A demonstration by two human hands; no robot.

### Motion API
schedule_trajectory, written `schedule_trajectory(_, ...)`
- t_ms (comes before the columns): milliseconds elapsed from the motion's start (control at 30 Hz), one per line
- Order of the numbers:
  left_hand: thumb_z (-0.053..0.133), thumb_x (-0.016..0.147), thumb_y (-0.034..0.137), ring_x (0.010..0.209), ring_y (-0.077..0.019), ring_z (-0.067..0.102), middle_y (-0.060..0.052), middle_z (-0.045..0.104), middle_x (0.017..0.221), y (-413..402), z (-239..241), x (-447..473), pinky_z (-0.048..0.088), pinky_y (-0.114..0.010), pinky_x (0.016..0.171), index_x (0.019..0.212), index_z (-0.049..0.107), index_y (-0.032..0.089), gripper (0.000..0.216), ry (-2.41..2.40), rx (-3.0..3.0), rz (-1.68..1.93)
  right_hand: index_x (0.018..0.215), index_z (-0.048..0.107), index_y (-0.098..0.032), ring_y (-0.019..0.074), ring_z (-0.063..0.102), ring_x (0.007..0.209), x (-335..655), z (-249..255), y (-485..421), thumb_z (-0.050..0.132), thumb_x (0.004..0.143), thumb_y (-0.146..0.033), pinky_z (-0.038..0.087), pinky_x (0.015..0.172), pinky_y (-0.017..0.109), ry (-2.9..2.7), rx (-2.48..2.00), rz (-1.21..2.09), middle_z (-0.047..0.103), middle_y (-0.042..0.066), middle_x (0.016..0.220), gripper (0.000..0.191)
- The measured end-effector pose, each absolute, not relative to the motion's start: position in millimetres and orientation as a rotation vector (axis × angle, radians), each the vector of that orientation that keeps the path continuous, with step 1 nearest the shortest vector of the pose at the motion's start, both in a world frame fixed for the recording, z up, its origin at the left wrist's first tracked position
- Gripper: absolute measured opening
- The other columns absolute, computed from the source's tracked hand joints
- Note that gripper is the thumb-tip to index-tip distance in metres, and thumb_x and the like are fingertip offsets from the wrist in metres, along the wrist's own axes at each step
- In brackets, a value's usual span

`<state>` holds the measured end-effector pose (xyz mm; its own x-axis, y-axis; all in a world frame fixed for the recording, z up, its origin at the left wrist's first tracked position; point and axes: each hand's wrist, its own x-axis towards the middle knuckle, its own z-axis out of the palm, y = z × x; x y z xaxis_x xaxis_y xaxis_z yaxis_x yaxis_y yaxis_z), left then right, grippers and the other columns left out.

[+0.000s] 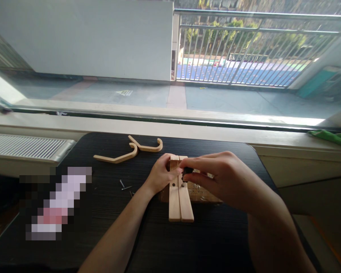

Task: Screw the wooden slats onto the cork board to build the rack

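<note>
Left hand (163,172) grasps the upper part of two wooden strips (175,206), thumb laid across them; strips lie side by side over a brown block (207,194) on the black table (210,242). Right hand (230,176) pinches a small dark object (188,172) at the strips, contact unclear. Loose screws (126,188) and two curved wooden hooks (118,159) lie left of the strips

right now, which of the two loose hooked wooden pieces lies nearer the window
The right-hand hooked piece: its straight stretch lies higher in the picture than the other hooked piece, which sits farther left.
</note>
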<state>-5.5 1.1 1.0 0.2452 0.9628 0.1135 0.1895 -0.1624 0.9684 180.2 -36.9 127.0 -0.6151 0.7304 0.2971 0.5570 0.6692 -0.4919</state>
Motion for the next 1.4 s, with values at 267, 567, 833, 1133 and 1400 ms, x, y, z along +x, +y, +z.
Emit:
schedule_trajectory(267,0.077,0.069,0.019,0.084,-0.0201,0.063,-0.004,0.066,0.089,0.4,4.3,-4.8,0.05,-0.032,0.079,0.083,0.061,0.016,0.021,1.108,1.558,1.022,0.101,0.071,-0.019,0.0116,0.065,0.062,178.6,128.8,-37.7,0.065,0.093,-0.026,0.04,0.058,0.022,-2.417,-1.004,0.428,0.074,0.001,0.078,0.012)
schedule_trajectory(567,0.076,0.07,0.021,0.082,-0.0186,0.06,-0.004,0.064,0.087,0.7,1.7,-5.1,0.048,-0.029,0.075,0.082,0.062,0.016,0.02,1.105,1.566,1.025,0.097,0.071,-0.018,0.0111,0.063,0.058,178.8,127.0,-37.2,0.069,0.089,-0.026,0.039,0.057,0.022,-2.414,-1.006,0.385,0.072,0.0,0.074,0.011)
schedule_trajectory(833,0.076,0.071,0.025,0.079,-0.0186,0.06,-0.003,0.063,0.084,1.3,-1.6,-4.6,0.049,-0.029,0.071,0.082,0.06,0.017,0.021,1.077,1.544,1.037,0.093,0.07,-0.018,0.0101,0.059,0.056,177.8,127.8,-36.8,0.07,0.088,-0.028,0.037,0.055,0.022,-2.409,-1.013,0.349,0.068,-0.003,0.068,0.01)
schedule_trajectory(1133,0.072,0.075,0.028,0.078,-0.0186,0.06,-0.003,0.064,0.08,0.5,-2.6,-4.8,0.05,-0.03,0.07,0.082,0.06,0.018,0.018,1.081,1.595,1.049,0.09,0.069,-0.017,0.0082,0.053,0.053,176.7,126.5,-36.9,0.073,0.086,-0.03,0.035,0.054,0.021,-2.397,-1.017,0.339,0.061,-0.005,0.064,0.015)
schedule_trajectory(1400,0.072,0.075,0.029,0.077,-0.0186,0.06,-0.004,0.064,0.08,0.2,-0.7,-4.1,0.05,-0.03,0.07,0.083,0.059,0.017,0.019,1.078,1.574,1.044,0.088,0.066,-0.017,0.0074,0.05,0.051,176.9,126.3,-36.8,0.073,0.086,-0.03,0.033,0.053,0.02,-2.407,-1.011,0.332,0.059,-0.005,0.063,0.015)
